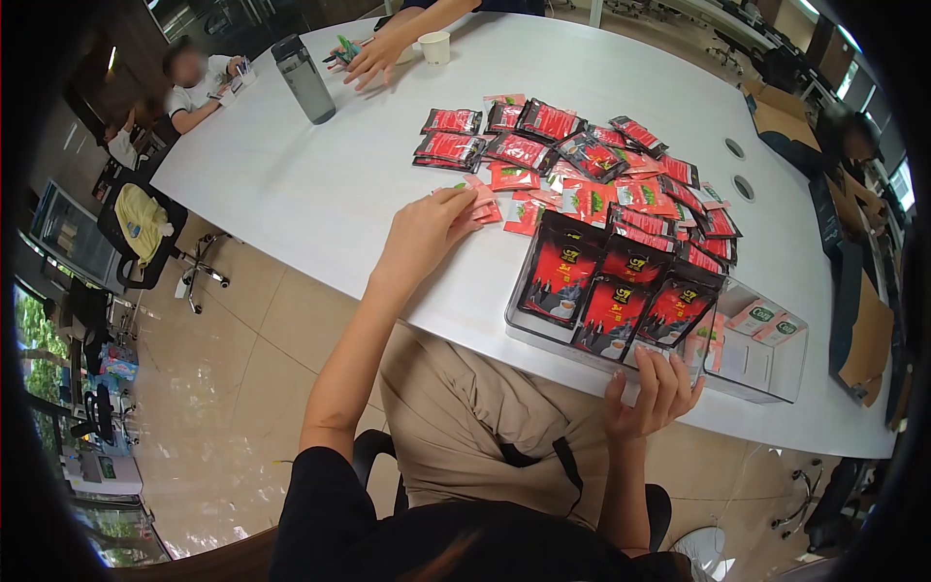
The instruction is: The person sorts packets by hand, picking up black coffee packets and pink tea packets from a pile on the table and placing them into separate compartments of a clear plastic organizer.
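Note:
My left hand (425,231) is at the near left of a sachet pile, its fingers closed on a pink-and-red sachet (482,206). Black-and-red coffee sachets (524,149) and pink-red sachets (590,200) lie loosely across the table in front of it. To the right stands a clear plastic box (543,339) with dividers. Black-and-red G7 coffee sachets (613,312) stand upright in its left part, and pink sachets (761,320) lie in the right part. My right hand (655,393) grips the box's front wall with bent fingers.
A grey bottle (304,80) and a paper cup (434,48) stand on the white table (320,184). Across it, another person's hands (383,53) hold a small green item. Open cardboard boxes (863,310) line the right side. A chair (145,228) stands left.

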### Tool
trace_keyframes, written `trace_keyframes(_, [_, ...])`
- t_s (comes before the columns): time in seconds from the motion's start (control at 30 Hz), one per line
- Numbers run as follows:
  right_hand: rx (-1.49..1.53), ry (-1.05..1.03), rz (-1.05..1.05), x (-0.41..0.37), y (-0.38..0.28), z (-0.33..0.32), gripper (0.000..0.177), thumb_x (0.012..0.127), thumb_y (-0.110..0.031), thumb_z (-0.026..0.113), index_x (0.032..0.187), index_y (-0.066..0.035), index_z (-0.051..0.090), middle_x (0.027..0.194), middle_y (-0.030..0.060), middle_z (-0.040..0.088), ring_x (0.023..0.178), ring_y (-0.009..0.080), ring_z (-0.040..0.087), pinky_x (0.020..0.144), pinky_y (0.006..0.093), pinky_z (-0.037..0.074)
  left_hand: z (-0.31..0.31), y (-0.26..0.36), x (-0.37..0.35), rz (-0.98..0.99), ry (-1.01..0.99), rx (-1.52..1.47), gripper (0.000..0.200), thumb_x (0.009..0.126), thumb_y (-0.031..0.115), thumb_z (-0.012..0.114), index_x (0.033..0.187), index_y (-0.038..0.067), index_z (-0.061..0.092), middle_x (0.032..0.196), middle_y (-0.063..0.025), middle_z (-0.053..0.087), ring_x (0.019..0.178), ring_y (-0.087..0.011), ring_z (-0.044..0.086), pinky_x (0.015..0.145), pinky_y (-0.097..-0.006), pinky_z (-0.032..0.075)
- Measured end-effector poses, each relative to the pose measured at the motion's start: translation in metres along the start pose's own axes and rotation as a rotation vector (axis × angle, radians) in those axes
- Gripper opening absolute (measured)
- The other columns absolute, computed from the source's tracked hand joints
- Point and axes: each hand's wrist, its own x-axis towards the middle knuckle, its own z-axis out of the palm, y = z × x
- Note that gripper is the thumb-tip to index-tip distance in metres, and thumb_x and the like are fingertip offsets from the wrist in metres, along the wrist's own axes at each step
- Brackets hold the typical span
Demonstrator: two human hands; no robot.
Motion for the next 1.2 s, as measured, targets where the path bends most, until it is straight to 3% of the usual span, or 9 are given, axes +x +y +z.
trace_keyframes(0.3, [0.009, -0.018, 0.011, -0.001, 0.001, -0.001, 0.027, 0.084, -0.028, 0.06, 0.108, -0.018, 0.065, 0.102, -0.0033, 0.063, 0.11, 0.0214, 0.053, 0.112, 0.0491, 0.017, -0.02, -0.01, 0.025, -0.041, -0.234, -0.055, 0.028, 0.084, 0.017, 0.066, 0.11, 0.008, 0.068, 0.092, -0.012, 0.07, 0.07, -0.0281, 0.066, 0.066, -0.034, 0.051])
trace_keyframes(0.4, [0.009, -0.03, 0.012, -0.001, 0.001, -0.003, 0.026, 0.083, -0.027, 0.06, 0.108, -0.019, 0.065, 0.102, -0.004, 0.063, 0.11, 0.0212, 0.053, 0.112, 0.0491, 0.017, -0.004, -0.005, 0.031, 0.07, 0.052, -0.021, 0.032, 0.085, 0.016, 0.064, 0.116, 0.012, 0.065, 0.09, -0.0088, 0.071, 0.069, -0.0271, 0.066, 0.063, -0.0341, 0.052])
trace_keyframes(0.5, [0.008, -0.03, 0.01, -0.001, 0.001, -0.002, 0.027, 0.082, -0.026, 0.06, 0.107, -0.019, 0.066, 0.103, -0.0045, 0.063, 0.11, 0.0211, 0.053, 0.112, 0.049, 0.017, -0.004, 0.026, 0.047, 0.12, -0.054, -0.02, 0.035, 0.085, 0.014, 0.063, 0.12, 0.015, 0.063, 0.09, -0.0065, 0.07, 0.072, -0.0267, 0.067, 0.06, -0.0346, 0.053])
trace_keyframes(0.53, [0.007, -0.029, 0.009, -0.001, 0.001, -0.003, 0.027, 0.082, -0.026, 0.061, 0.107, -0.019, 0.066, 0.103, -0.0046, 0.063, 0.11, 0.0211, 0.054, 0.112, 0.0489, 0.017, 0.017, 0.018, 0.054, 0.338, 0.142, 0.003, 0.037, 0.085, 0.014, 0.061, 0.122, 0.014, 0.06, 0.094, -0.0078, 0.069, 0.077, -0.0273, 0.067, 0.062, -0.0354, 0.053])
trace_keyframes(0.63, [0.011, -0.039, 0.013, 0.001, 0.0, -0.004, 0.027, 0.081, -0.025, 0.061, 0.107, -0.019, 0.066, 0.102, -0.0046, 0.064, 0.109, 0.021, 0.054, 0.112, 0.0488, 0.018, 0.048, 0.028, 0.074, 0.397, 0.029, -0.018, 0.04, 0.084, 0.01, 0.059, 0.124, 0.012, 0.059, 0.103, -0.0104, 0.068, 0.085, -0.0278, 0.066, 0.067, -0.0361, 0.053])
trace_keyframes(0.67, [0.012, -0.038, 0.014, 0.001, 0.0, -0.005, 0.027, 0.081, -0.025, 0.061, 0.106, -0.019, 0.066, 0.101, -0.0046, 0.064, 0.109, 0.0211, 0.054, 0.112, 0.0487, 0.018, 0.042, 0.037, 0.078, 0.267, -0.21, -0.057, 0.047, 0.08, 0.011, 0.061, 0.127, 0.011, 0.057, 0.112, -0.0128, 0.065, 0.097, -0.0292, 0.064, 0.083, -0.0379, 0.05])
trace_keyframes(0.8, [0.013, -0.035, 0.015, 0.001, 0.0, -0.005, 0.026, 0.08, -0.025, 0.06, 0.105, -0.02, 0.066, 0.1, -0.0047, 0.064, 0.109, 0.021, 0.054, 0.112, 0.0484, 0.018, 0.047, 0.035, 0.085, 0.282, -0.311, -0.104, 0.061, 0.073, 0.018, 0.064, 0.133, 0.01, 0.052, 0.124, -0.0135, 0.059, 0.113, -0.0297, 0.056, 0.104, -0.0419, 0.035])
trace_keyframes(1.0, [0.012, -0.027, 0.011, 0.001, 0.0, -0.004, 0.026, 0.08, -0.025, 0.06, 0.104, -0.021, 0.066, 0.099, -0.0049, 0.064, 0.108, 0.0205, 0.054, 0.112, 0.0482, 0.018, 0.05, 0.034, 0.102, 0.326, -0.315, -0.094, 0.05, 0.073, 0.015, 0.068, 0.121, 0.008, 0.06, 0.105, -0.0132, 0.066, 0.092, -0.0299, 0.064, 0.082, -0.038, 0.05])
trace_keyframes(1.2, [0.011, -0.028, 0.014, 0.001, 0.0, -0.004, 0.025, 0.08, -0.025, 0.06, 0.105, -0.021, 0.066, 0.099, -0.0051, 0.064, 0.108, 0.0203, 0.054, 0.112, 0.0484, 0.018, 0.064, 0.032, 0.105, 0.304, -0.241, -0.041, 0.03, 0.077, 0.011, 0.066, 0.107, 0.008, 0.065, 0.087, -0.0116, 0.068, 0.079, -0.0313, 0.064, 0.071, -0.0406, 0.049])
